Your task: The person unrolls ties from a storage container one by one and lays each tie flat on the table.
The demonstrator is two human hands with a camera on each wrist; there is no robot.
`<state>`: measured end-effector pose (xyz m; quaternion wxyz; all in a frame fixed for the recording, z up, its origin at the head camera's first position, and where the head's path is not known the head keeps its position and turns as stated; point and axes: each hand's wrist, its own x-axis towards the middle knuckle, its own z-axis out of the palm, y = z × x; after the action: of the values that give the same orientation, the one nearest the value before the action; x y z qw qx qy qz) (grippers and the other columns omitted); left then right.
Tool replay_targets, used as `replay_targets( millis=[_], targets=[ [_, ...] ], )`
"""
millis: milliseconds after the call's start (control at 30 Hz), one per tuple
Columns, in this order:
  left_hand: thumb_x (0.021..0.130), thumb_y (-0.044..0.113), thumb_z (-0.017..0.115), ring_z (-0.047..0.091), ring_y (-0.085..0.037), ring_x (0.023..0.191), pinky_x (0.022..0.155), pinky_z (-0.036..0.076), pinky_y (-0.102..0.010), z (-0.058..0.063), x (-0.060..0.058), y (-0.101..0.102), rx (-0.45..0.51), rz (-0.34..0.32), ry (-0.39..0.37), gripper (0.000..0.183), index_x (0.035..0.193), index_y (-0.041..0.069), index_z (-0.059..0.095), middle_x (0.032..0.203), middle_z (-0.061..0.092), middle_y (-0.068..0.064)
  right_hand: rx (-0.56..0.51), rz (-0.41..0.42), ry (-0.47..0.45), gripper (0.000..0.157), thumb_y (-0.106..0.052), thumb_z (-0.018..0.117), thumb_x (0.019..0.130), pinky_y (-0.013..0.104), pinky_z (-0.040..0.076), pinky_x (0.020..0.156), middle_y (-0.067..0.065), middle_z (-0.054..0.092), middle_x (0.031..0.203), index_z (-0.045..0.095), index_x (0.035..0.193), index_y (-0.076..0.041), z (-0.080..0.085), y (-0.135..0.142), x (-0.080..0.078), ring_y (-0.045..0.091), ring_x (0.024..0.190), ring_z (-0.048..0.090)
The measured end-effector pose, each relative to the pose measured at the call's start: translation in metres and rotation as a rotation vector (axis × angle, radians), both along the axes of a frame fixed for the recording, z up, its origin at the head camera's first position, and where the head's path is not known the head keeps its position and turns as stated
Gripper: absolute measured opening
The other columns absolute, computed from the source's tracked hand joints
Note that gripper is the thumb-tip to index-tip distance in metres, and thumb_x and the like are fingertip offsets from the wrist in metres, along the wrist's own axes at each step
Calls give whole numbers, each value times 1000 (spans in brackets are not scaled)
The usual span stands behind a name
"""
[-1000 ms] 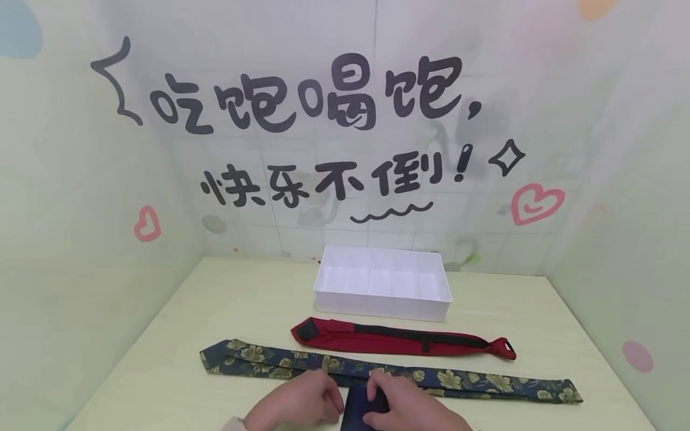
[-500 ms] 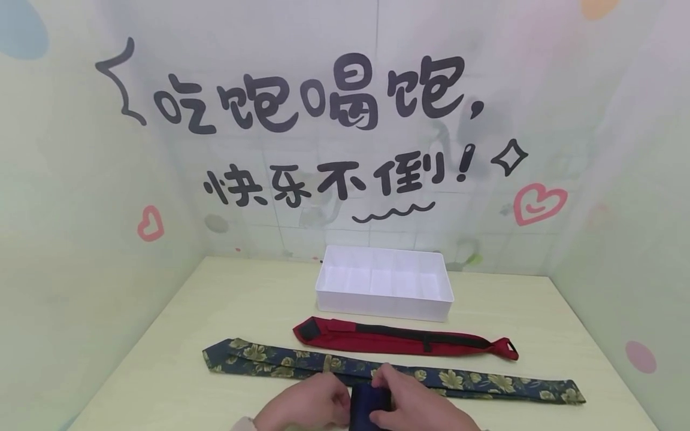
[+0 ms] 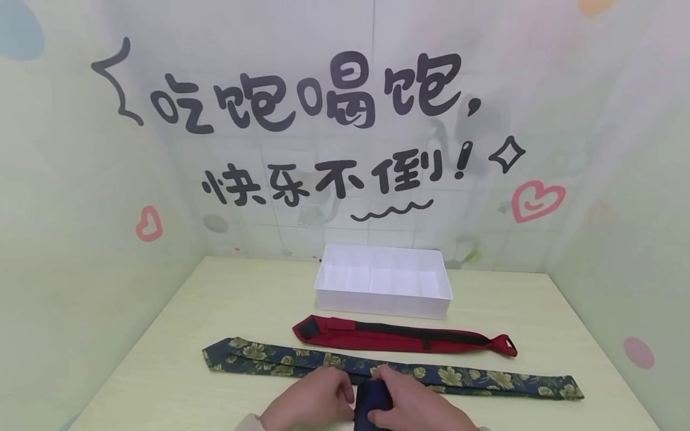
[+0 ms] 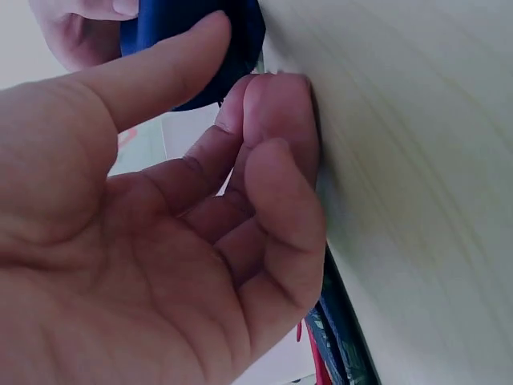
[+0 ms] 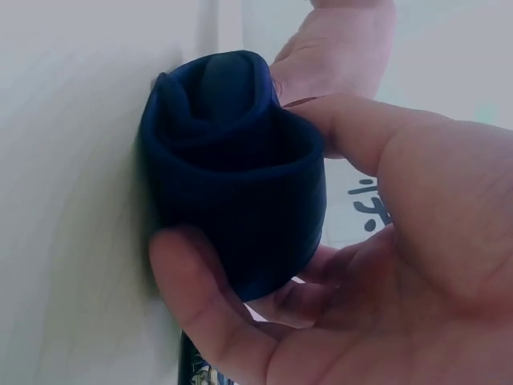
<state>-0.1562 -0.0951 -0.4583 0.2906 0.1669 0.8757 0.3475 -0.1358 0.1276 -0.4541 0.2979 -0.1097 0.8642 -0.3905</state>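
A plain navy necktie (image 3: 369, 400), wound into a thick roll, stands at the table's near edge in the head view. My right hand (image 3: 417, 404) holds it, fingers and thumb curled round its side. The right wrist view shows the loose spiral end of the roll facing the camera. My left hand (image 3: 312, 398) is just left of the roll with its fingers loosely bent. In the left wrist view, the left thumb overlaps the navy cloth (image 4: 168, 24), and nothing shows between thumb and fingers. Beyond both hands lies a navy tie with gold flowers (image 3: 259, 359), stretched across the table.
A red tie (image 3: 366, 341) with a black strap lies behind the floral one. At the back, against the wall, is a white divided box (image 3: 380, 303). Printed wall panels enclose the pale table (image 3: 172, 317) on the left, back and right.
The navy roll has turned and shifted slightly right, with its rounded side now showing. Both hands have moved a little right with it. The other ties and the box stay put.
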Motion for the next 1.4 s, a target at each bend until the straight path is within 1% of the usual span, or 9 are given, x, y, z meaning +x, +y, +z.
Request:
replay_targets(
  millis=[233,467,600,733,967,1100,1200,1267,1400],
  targets=[
    [86,20,71,53,-13,59,62,44,-33,-12,-4,4,-2,-17,2,11,75,22,71,66,61,7,6,17,32,36,-32,75,90,41,48,67,3,61,96,58,117,-16,0,2,-3,22,81,57],
    [94,10,60,51,-19,55,61,40,-36,-2,6,15,-47,41,13,27,68,17,63,59,51,3,-42,13,1,32,-30,74,91,39,45,65,4,61,94,58,114,-17,1,2,-4,23,78,58],
    [92,6,60,43,-20,53,61,39,-39,0,10,16,-15,58,-42,29,65,17,60,56,43,4,-18,42,28,34,-33,75,91,40,47,67,1,64,98,58,118,-20,2,4,-3,20,80,59],
    [88,5,62,47,-24,56,63,40,-44,2,14,14,8,97,-114,22,68,14,64,58,49,1,6,87,96,36,-37,76,90,36,49,70,-6,64,104,59,120,-26,4,7,-1,11,83,60],
    [84,8,66,53,-23,57,58,41,-40,3,15,7,11,87,-97,15,70,14,69,60,58,-1,-53,256,281,39,-34,74,94,26,53,81,-12,56,122,58,129,-31,5,5,3,-2,100,57],
    [82,7,64,43,-20,51,52,35,-38,4,15,3,37,84,-109,19,65,14,70,53,51,3,-83,406,412,26,-39,67,98,21,52,78,-13,53,113,62,122,-32,-20,6,-5,-6,92,54],
    [82,7,64,37,-20,49,50,33,-38,5,16,-1,32,79,-105,22,63,15,71,51,47,4,-119,471,485,32,-50,65,97,19,52,78,-14,52,112,61,122,-32,-50,11,-14,-4,96,57],
    [82,7,64,41,-21,49,51,34,-39,6,16,-4,18,75,-92,21,64,15,73,52,51,3,-121,493,520,39,-54,65,95,21,53,82,-13,52,113,59,125,-31,-60,11,-16,0,103,59],
    [83,8,65,51,-24,54,53,40,-41,7,16,-7,-3,84,-85,19,69,16,75,60,62,0,-26,508,592,41,-52,66,96,21,52,82,-10,55,109,58,123,-23,-42,3,-7,-1,99,55]
  ],
)
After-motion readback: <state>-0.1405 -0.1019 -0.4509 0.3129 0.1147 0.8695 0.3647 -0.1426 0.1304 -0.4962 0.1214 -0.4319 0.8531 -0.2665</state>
